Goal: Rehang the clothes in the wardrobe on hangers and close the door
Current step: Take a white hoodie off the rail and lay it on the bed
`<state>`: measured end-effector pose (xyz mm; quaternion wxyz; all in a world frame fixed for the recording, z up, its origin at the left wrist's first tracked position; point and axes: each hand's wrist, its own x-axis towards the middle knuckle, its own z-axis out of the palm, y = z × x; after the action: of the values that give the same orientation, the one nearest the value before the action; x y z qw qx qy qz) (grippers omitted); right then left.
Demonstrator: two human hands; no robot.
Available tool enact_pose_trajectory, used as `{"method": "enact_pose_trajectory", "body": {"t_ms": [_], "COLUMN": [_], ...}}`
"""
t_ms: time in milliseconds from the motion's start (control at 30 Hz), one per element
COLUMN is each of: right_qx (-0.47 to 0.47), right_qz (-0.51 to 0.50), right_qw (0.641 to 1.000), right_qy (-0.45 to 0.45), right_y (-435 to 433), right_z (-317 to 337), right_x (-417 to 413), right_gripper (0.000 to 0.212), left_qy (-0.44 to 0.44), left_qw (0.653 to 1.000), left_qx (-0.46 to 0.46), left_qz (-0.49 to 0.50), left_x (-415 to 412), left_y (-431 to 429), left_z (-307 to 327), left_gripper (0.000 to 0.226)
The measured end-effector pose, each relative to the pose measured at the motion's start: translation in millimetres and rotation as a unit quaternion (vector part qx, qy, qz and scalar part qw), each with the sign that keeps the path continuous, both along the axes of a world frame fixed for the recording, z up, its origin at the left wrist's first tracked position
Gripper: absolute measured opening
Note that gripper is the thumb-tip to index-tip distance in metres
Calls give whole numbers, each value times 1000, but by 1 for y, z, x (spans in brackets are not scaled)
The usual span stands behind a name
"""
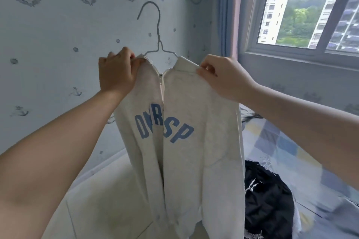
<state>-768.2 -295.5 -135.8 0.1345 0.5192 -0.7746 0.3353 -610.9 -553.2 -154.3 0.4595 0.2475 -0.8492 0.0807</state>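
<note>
A cream zip-front sweatshirt [186, 141] with blue letters across the chest hangs in mid-air in front of me on a thin grey wire hanger [158, 31]. The hanger's hook points up, against the wall. My left hand [116, 72] grips the sweatshirt's left shoulder at the collar. My right hand [223, 77] pinches the fabric of its right shoulder. The zip is partly open near the neck. The sweatshirt's lower hem falls out of view at the bottom. The wardrobe is not in view.
A black garment [268, 200] with white print lies on the bed [287, 147], which has a blue, yellow and grey checked sheet. A patterned wall [58, 44] stands behind, a window [310, 9] at upper right, a pale surface [108, 200] below.
</note>
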Motion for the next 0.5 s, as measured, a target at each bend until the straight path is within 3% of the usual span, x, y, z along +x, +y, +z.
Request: {"method": "enact_pose_trajectory", "body": {"t_ms": [333,500], "right_qx": [69,96], "right_qz": [-70,-105], "right_qw": [994,986], "right_qy": [-55,-89], "right_y": [-107,-143], "right_z": [-79,-113], "right_x": [-60,-94], "right_gripper": [20,32], "left_qy": [-96,-129], "left_qw": [993,987], "left_qx": [16,59], "left_qz": [-65,-71], "left_x": [-91,-140], "left_y": [-124,-161], "left_z": [-62,-94], "left_gripper": [35,31]}}
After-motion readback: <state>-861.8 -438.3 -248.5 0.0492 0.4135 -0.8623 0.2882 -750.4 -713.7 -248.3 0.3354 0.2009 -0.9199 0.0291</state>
